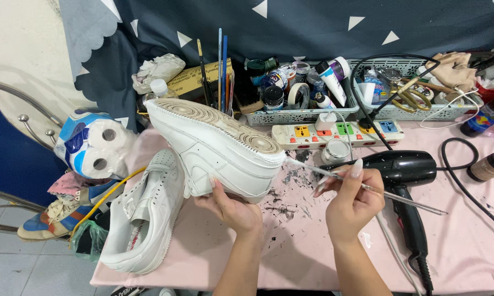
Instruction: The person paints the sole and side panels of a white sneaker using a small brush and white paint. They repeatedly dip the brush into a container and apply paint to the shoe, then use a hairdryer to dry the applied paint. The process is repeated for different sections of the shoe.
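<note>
The person's left hand [230, 208] holds a white leather sneaker [214, 151] from below, with the fingers curled around its side. The shoe is tipped over above the pink table cover [466, 246], so its worn, greyish sole faces up.

The right hand [352, 200] pinches a thin paintbrush with a silver handle [367, 187] between thumb and fingers. The brush tip touches the front edge of the shoe, just under the sole.

The side of the shoe already looks clean and white. The sole is grey and dirty. It looks like the edge by the toe is the part being worked on now, so the job seems only partly done.

A second white sneaker [143, 219] lies near the left table edge and nobody is touching it. Dark paint spots [291, 194] mark the cloth under the hands. A black hair dryer [400, 167] lies just beside the right hand. Behind it sit a small white jar [335, 151], a white power strip with coloured switches [340, 133] and grey plastic baskets full of paint pots [302, 115].
</note>
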